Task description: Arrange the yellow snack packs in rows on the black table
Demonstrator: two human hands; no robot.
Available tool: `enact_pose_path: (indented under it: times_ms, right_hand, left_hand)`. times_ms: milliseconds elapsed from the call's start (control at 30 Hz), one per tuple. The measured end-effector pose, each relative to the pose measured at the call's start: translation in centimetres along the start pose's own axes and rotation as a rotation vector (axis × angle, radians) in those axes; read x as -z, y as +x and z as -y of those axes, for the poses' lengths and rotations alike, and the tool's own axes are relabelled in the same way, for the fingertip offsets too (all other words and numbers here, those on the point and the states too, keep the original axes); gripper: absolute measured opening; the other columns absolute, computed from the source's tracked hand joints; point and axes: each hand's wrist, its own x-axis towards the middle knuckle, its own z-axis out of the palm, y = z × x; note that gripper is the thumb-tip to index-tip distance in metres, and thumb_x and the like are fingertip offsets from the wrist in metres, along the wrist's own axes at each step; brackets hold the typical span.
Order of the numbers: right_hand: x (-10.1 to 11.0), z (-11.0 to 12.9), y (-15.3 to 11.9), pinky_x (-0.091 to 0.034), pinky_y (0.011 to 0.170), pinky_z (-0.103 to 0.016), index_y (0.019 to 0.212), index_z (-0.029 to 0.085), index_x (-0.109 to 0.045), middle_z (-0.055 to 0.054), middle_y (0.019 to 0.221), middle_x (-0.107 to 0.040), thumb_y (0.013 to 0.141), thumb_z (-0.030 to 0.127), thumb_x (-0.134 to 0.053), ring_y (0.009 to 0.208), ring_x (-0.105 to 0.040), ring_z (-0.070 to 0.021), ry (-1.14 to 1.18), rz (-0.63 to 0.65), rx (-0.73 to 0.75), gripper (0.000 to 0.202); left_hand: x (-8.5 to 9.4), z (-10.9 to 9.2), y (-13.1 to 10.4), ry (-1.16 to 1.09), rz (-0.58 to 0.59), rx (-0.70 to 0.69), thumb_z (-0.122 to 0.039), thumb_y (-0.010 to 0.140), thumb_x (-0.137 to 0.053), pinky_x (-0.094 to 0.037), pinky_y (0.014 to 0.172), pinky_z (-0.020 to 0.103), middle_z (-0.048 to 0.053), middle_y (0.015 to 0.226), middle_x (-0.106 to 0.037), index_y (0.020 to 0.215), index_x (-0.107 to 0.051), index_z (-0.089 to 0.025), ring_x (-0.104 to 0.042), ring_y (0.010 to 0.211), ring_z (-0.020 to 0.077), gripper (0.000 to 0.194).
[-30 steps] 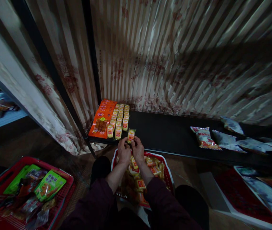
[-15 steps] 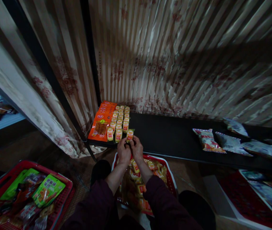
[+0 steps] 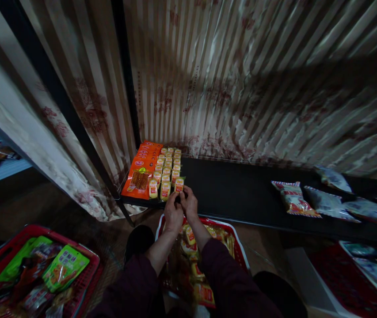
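Both hands pinch one small yellow snack packet (image 3: 179, 184) by its near end, at the front edge of the black shelf (image 3: 228, 194). My left hand (image 3: 174, 213) has its fingers closed on the packet's left side; my right hand (image 3: 190, 204) closes on its right side. Just left and behind stand rows of matching yellow packets (image 3: 165, 190) with red and white labels. Beside those rows lies a stack of orange snack bags (image 3: 139, 176). Below my forearms, a red basket with a white rim (image 3: 239, 240) holds more yellow packets (image 3: 190, 236).
On the floor at left is a red basket (image 3: 92, 256) with a green snack pouch (image 3: 66, 267) and other bags. Further right on the shelf lie several puffed snack bags (image 3: 295, 198). A black post (image 3: 128, 79) and striped curtain (image 3: 228, 88) bound the shelf.
Both hands and the packet have shifted very slightly; the packet still lines up with the front of the right-hand row. The camera view has turned a little.
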Motion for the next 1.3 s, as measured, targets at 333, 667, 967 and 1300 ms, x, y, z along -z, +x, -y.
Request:
enact_pose_path:
  times_ms: [333,667,967,1300]
  right_hand:
    - [-0.4,0.6,0.7,-0.050,0.083,-0.032,0.108,0.018,-0.059,-0.008,0.101,-0.069,0.081,0.025,-0.046,0.090,-0.064,-0.0187,-0.061,0.036,-0.006,0.031]
    - [-0.6,0.2,1.1,-0.047,0.086,-0.033,0.105,0.017,-0.060,-0.008,0.100,-0.067,0.082,0.026,-0.044,0.094,-0.061,-0.0196,-0.106,0.045,0.069,0.029]
    - [-0.9,0.4,0.8,-0.044,0.090,-0.037,0.108,0.013,-0.061,-0.012,0.100,-0.065,0.085,0.028,-0.043,0.097,-0.057,-0.0235,-0.281,0.045,0.075,0.033]
    - [-1.3,-0.4,1.6,-0.043,0.094,-0.038,0.123,0.014,-0.053,-0.012,0.116,-0.061,0.082,0.027,-0.044,0.103,-0.056,-0.0224,-0.186,0.001,0.093,0.044]
  left_hand:
    - [0.0,0.1,0.5,0.005,0.014,0.031,-0.003,0.073,-0.041,-0.034,0.108,0.032,0.008,0.125,-0.060,0.113,-0.063,-0.015,-0.051,0.121,0.0169,0.047]
    - [-0.2,0.5,0.7,-0.015,0.009,0.034,-0.001,0.072,-0.042,-0.033,0.110,0.034,0.007,0.123,-0.062,0.111,-0.065,-0.017,-0.050,0.122,0.0174,0.048]
    - [0.4,0.1,0.8,-0.005,0.039,0.022,0.000,0.071,-0.040,-0.033,0.109,0.034,0.010,0.126,-0.059,0.115,-0.063,-0.013,-0.051,0.120,0.0174,0.051]
    - [0.2,-0.1,0.9,-0.016,0.040,-0.009,0.001,0.071,-0.040,-0.034,0.109,0.035,0.008,0.126,-0.059,0.114,-0.063,-0.017,-0.051,0.121,0.0171,0.052]
